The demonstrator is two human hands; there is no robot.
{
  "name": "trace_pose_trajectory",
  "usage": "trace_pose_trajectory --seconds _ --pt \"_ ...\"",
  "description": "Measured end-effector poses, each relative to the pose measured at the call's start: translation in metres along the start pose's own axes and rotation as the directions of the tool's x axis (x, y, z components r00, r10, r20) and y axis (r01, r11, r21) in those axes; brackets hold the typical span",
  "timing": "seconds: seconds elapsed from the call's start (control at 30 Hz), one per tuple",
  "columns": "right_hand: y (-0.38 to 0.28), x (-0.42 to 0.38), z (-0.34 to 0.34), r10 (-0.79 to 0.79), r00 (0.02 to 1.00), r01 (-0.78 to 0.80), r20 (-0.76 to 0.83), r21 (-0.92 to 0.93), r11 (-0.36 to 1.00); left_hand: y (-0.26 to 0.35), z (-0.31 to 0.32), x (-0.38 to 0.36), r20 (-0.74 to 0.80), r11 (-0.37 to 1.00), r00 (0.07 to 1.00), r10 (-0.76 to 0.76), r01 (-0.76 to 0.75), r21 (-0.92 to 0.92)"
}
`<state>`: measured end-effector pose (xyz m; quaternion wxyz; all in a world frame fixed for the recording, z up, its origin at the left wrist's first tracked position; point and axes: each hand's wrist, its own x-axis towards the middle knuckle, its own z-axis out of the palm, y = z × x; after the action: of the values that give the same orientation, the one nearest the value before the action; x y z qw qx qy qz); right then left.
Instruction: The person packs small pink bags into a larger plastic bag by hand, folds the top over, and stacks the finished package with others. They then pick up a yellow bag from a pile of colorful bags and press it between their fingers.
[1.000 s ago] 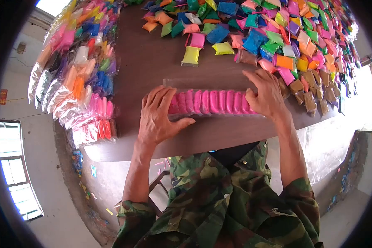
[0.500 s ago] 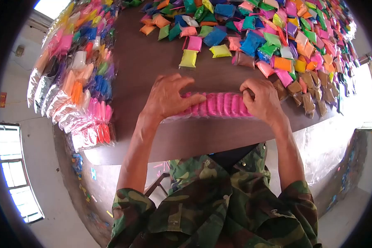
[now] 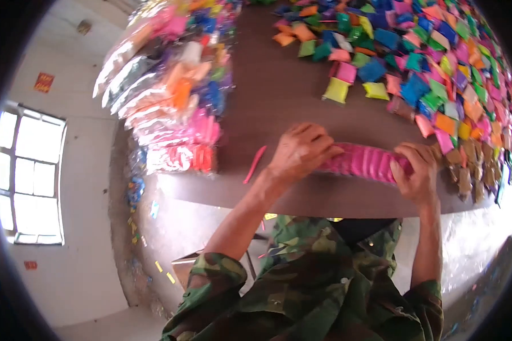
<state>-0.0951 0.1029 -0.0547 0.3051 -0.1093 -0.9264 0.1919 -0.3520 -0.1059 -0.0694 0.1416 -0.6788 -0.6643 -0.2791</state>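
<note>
A long clear plastic bag of bright pink packets (image 3: 363,162), packed side by side in a row, lies on the brown table near its front edge. My left hand (image 3: 304,149) is closed on the bag's left end, with the fingertips on its upper edge. At the right end, my right hand (image 3: 417,170) grips the bag between thumb and fingers. To the left of my left hand, a thin pink stick (image 3: 255,165) rests on the table, touched by neither hand.
A stack of filled clear bags (image 3: 179,102) in many colours covers the table's left side. Loose colourful packets (image 3: 432,74) are heaped at the back and right, with brown packets (image 3: 469,170) at the right edge. The table (image 3: 267,96) has a curved front edge.
The view has swung left, so everything sits further right. My left hand's spread fingers have closed on the bag's end. A pink stick now lies on the table left of it.
</note>
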Motion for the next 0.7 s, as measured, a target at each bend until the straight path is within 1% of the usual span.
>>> trace_pose_trajectory --seconds 0.07,0.13,0.17,0.27,0.37,0.43,0.57,0.7 --pt "-0.006 -0.001 -0.004 -0.025 0.999 0.026 0.038 -0.023 0.999 0.002 0.001 -0.001 -0.02 0.999 0.999 -0.03 0.029 -0.026" --pt "-0.008 -0.004 -0.007 -0.056 0.996 0.06 0.062 -0.067 0.996 0.003 -0.001 -0.004 0.009 0.996 0.997 -0.079 0.079 -0.031" --pt "-0.004 -0.011 -0.004 -0.046 0.996 0.054 0.073 -0.11 0.992 0.005 -0.001 -0.005 0.021 0.994 0.995 -0.1 0.101 -0.039" --pt "0.003 -0.021 0.002 -0.12 0.992 0.126 0.047 -0.166 0.978 0.004 -0.01 -0.012 0.107 0.993 0.988 -0.11 0.114 -0.038" --pt "-0.001 -0.024 0.004 -0.089 0.996 0.093 0.031 -0.19 0.977 0.014 -0.03 -0.019 0.109 0.996 0.99 -0.085 0.084 0.006" --pt "-0.003 -0.026 0.008 -0.082 0.997 0.08 0.0 -0.175 0.981 0.015 -0.036 -0.029 0.141 0.996 0.986 -0.091 0.09 0.014" --pt "-0.002 -0.029 0.01 -0.081 0.997 0.075 -0.019 -0.213 0.974 0.016 -0.032 -0.041 0.153 0.99 0.978 -0.14 0.133 0.056" --pt "0.0 -0.033 0.013 -0.066 0.997 0.052 -0.05 -0.241 0.969 0.016 -0.027 -0.048 0.124 0.986 0.983 -0.135 0.121 0.115"
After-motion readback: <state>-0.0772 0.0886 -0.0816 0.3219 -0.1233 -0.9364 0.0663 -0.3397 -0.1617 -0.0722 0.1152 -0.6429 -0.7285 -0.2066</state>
